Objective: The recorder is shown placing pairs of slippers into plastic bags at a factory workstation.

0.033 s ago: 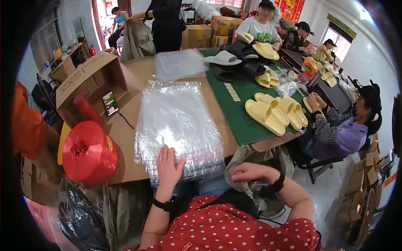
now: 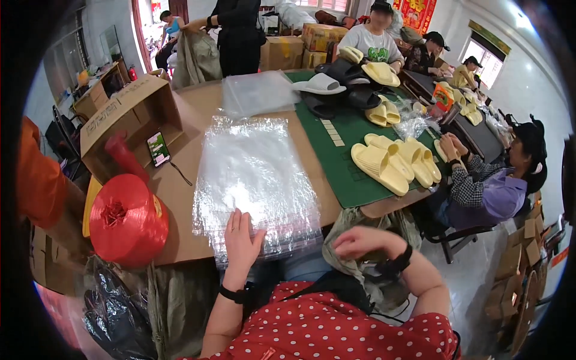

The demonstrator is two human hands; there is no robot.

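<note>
A: So what's changed in the head view?

B: Not much tbh. The right hand [image 2: 363, 243] has been shifted and turned a touch at the wrist, while the left hand [image 2: 241, 240] has been kept where it was, on the stack of clear plastic bags [image 2: 258, 162]. So the bags are steadied by one hand only, with the other held off them.

A: Fingers?

B: On the left, they're laid flat and close together near the stack's lower edge, thumb spread out to the side. On the right, they're loosely curled above a greenish sack [image 2: 402, 222]; whether anything is pinched in there can't be told.

A: And the bags are where?

B: At the near edge of the table, slightly overhung.

A: Anything in the way?

B: Nothing is seen resting on the bags but that hand. The left side is crowded by a red twine spool [image 2: 132, 228], with a phone [image 2: 158, 149] and a cardboard box [image 2: 135, 90] beyond. To the right, yellow slippers [image 2: 381, 168] are set on a green mat [image 2: 336, 165].
</note>
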